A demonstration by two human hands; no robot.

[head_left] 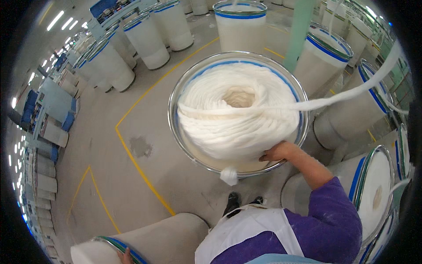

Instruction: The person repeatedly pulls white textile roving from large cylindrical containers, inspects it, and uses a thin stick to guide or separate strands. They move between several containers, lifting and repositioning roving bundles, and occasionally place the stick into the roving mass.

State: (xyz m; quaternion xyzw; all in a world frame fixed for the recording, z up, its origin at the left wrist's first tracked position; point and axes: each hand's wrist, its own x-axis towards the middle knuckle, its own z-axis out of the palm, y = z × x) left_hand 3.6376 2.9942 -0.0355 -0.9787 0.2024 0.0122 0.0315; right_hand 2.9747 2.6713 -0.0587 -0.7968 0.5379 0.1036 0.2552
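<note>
A large round sliver can [172,127] with a metal rim stands in front of me, filled with a thick coil of white fibre sliver [211,132]. From the right, a loose strand of sliver [338,100] stretches across the coil. A short tuft [228,176] hangs over the near rim. My right hand [278,152] reaches over the near-right rim, closed on it, with fingertips inside beside the coil. At the lower left, my left hand [126,256] grips the blue-and-green-banded rim of a second, tilted white can [171,235]; part of this hand is cut off by the frame.
Several white cans [241,33] stand beyond and along the right, some with strands rising from them. A green post [299,35] rises behind the full can. Yellow lines [145,176] mark the grey floor. More cans [110,66] and machinery [55,116] line the left.
</note>
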